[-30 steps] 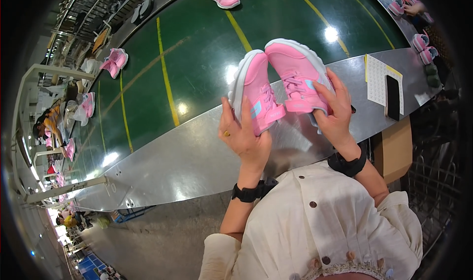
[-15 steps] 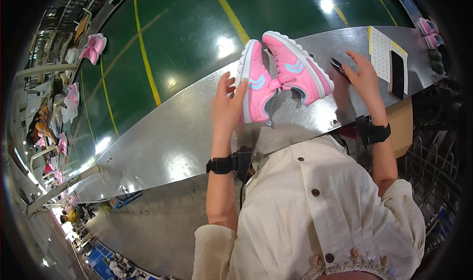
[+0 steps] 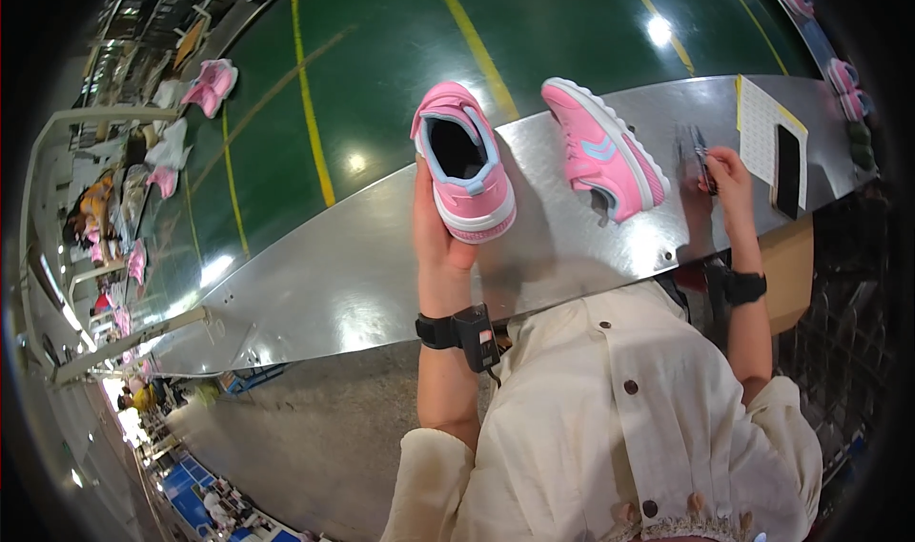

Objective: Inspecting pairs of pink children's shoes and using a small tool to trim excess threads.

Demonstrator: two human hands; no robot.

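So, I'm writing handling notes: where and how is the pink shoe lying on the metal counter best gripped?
The pink shoe is probably best held at the heel, coming from the near side: it lies on its side, toe pointing away, and the open collar offers an edge to pinch.

Snips (image 3: 703,159) now in right hand (image 3: 732,182)

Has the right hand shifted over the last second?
Yes, to the right: the right hand is now nearer the black phone lying on the white sheet.
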